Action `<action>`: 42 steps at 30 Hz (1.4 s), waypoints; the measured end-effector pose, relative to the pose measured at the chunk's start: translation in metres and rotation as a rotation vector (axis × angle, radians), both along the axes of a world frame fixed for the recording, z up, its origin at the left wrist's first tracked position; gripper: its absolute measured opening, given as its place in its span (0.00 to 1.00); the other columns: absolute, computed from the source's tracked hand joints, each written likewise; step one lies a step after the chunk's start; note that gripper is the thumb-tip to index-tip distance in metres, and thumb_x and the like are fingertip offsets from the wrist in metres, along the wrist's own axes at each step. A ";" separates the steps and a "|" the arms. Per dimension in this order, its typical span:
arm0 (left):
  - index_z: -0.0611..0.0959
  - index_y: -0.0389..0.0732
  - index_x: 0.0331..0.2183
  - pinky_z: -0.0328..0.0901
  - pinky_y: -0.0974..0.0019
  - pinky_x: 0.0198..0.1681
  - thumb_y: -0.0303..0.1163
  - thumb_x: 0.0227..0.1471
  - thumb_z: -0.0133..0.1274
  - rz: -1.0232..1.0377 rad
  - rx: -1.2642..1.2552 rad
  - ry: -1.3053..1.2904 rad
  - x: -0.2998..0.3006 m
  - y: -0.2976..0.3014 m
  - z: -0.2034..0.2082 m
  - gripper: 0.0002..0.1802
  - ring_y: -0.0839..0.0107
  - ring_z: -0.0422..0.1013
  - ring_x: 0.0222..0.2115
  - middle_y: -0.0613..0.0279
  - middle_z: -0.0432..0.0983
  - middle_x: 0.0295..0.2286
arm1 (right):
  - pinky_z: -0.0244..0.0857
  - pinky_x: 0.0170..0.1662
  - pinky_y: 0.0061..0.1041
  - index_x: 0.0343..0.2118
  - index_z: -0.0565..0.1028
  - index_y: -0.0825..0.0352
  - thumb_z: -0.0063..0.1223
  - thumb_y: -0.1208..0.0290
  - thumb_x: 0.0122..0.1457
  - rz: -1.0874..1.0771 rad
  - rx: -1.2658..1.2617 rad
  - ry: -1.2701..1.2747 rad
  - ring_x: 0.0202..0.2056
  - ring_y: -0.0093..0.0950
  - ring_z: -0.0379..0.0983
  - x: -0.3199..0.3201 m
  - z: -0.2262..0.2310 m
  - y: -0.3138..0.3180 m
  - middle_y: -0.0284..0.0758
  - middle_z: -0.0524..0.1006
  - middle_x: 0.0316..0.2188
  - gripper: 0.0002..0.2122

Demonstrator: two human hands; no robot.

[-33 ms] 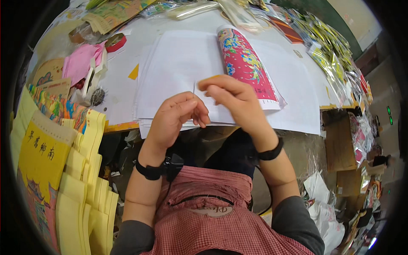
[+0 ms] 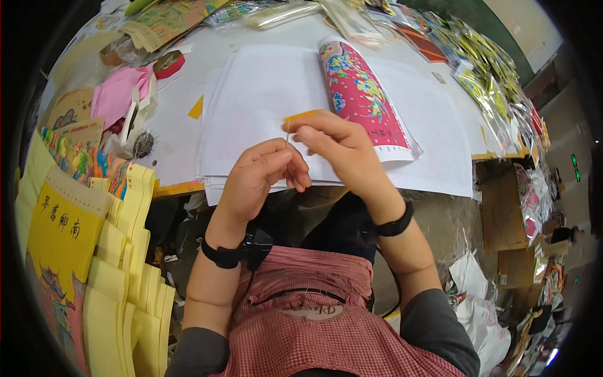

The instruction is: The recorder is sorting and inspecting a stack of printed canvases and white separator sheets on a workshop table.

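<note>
My left hand (image 2: 257, 173) is closed, thumb against forefinger, pinching a thin needle (image 2: 288, 136) that stands upright. Just right of the needle is my right hand (image 2: 339, 141), its fingers curled in and the thumb close to them; what they hold, if anything, is too small to make out. A strip of yellow (image 2: 301, 117) shows along its forefinger. Both hands are over a stack of large white sheets (image 2: 270, 81). Behind my right hand lies a partly rolled red sheet (image 2: 370, 94) with a blue, yellow and white floral print.
At the left, a dark pincushion (image 2: 144, 144) bristles near pink cloth (image 2: 119, 94) and a red tape roll (image 2: 169, 64). Yellow printed packets (image 2: 69, 213) hang beside my left arm. Plastic-wrapped bundles (image 2: 483, 75) crowd the right; cardboard boxes (image 2: 502, 201) stand below the table.
My right hand has shifted slightly left, bringing its fingertips to the top of the needle. My left hand is almost unmoved.
</note>
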State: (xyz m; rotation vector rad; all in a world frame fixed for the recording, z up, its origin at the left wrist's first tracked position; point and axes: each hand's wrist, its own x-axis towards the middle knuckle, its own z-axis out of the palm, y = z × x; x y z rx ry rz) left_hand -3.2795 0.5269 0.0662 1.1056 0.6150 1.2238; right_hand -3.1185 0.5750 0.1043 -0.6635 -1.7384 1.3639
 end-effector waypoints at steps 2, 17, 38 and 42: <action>0.73 0.34 0.27 0.62 0.71 0.30 0.35 0.54 0.38 -0.036 -0.014 -0.044 0.004 -0.003 -0.004 0.15 0.70 0.69 0.24 0.57 0.72 0.22 | 0.62 0.39 0.19 0.35 0.75 0.71 0.50 0.72 0.55 0.016 -0.018 0.085 0.37 0.21 0.68 -0.005 -0.010 0.000 0.35 0.73 0.35 0.09; 0.78 0.34 0.30 0.64 0.75 0.30 0.26 0.49 0.51 0.317 0.027 0.066 0.013 -0.012 -0.014 0.06 0.77 0.70 0.25 0.60 0.75 0.24 | 0.61 0.38 0.18 0.31 0.75 0.72 0.54 0.73 0.52 -0.028 -0.227 0.204 0.33 0.18 0.67 -0.003 -0.025 -0.006 0.31 0.74 0.28 0.07; 0.76 0.35 0.36 0.61 0.75 0.33 0.35 0.52 0.49 0.844 -0.315 0.616 -0.120 0.013 -0.084 0.14 0.80 0.64 0.28 0.68 0.72 0.27 | 0.52 0.19 0.12 0.29 0.75 0.66 0.50 0.68 0.55 0.234 -0.370 -0.179 0.16 0.14 0.61 -0.084 -0.070 0.065 0.31 0.72 0.19 0.07; 0.76 0.33 0.36 0.61 0.77 0.28 0.33 0.48 0.53 0.717 -0.389 0.212 -0.118 0.008 -0.082 0.14 0.79 0.65 0.26 0.65 0.72 0.27 | 0.55 0.19 0.13 0.29 0.74 0.66 0.50 0.69 0.53 0.233 -0.608 0.049 0.15 0.15 0.63 -0.102 -0.094 0.074 0.32 0.73 0.19 0.06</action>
